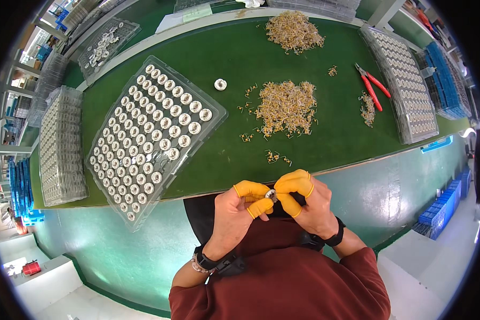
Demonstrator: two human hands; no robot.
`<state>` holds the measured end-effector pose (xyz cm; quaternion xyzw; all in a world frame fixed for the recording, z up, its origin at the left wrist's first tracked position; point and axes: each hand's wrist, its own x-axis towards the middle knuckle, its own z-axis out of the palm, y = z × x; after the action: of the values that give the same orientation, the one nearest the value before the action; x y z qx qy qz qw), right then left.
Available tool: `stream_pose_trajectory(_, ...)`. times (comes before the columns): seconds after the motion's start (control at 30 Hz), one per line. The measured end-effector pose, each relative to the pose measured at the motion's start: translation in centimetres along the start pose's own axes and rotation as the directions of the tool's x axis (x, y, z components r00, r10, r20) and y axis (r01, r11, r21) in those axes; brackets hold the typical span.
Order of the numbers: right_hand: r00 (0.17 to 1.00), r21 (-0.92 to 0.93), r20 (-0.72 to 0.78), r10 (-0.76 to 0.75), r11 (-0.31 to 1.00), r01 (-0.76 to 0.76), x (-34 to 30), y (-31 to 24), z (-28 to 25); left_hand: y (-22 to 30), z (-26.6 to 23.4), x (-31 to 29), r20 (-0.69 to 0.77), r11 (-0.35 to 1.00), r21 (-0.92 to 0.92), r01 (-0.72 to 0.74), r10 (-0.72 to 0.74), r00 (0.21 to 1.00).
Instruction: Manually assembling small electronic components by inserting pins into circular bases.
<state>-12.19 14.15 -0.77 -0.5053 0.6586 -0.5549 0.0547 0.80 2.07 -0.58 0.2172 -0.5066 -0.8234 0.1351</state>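
Note:
My left hand (233, 212) pinches a small round white part with a dark metallic centre (272, 196) just off the table's front edge. Yellow finger covers sit on the fingers of both hands. Against the same part, my right hand (311, 204) is closed, its fingertips pressed together; whatever they grip is too small to make out. Beyond my hands lies a large pile of small leaded components with yellow-orange bodies (287, 108), with a few loose ones (277, 157) nearer. To the left, a clear plastic tray (210, 128) holds rows of similar white round parts.
A single white round part (220, 84) lies behind the tray. Red-handled pliers (372, 88) rest at the right beside a small heap of components (367, 110). Stacked trays stand left (64, 149) and right (402, 80). Another component pile (294, 32) is at the back.

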Motion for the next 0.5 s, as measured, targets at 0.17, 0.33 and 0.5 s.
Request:
stream_pose_trajectory(0.17, 0.997, 0.034, -0.031, 0.065, 0.997, -0.064, -0.4, -0.3, 0.3, 0.1, 0.0, -0.1, -0.003, 0.999, 0.025, 0.026, -0.026, 1.0)
stream_pose_trajectory(0.33, 0.999, -0.092, 0.008, -0.049, 0.995, 0.049, -0.1, -0.1, 0.4, -0.4, -0.3, 0.1, -0.009, 0.999, 0.019, 0.028, -0.028, 1.0)
stream_pose_trajectory(0.5, 0.996, 0.02, 0.074, -0.052, 0.999, 0.051, 0.3, 0.0, -0.3, 0.7, 0.1, -0.2, 0.033, 0.89, 0.414, -0.188, 0.192, 0.981)
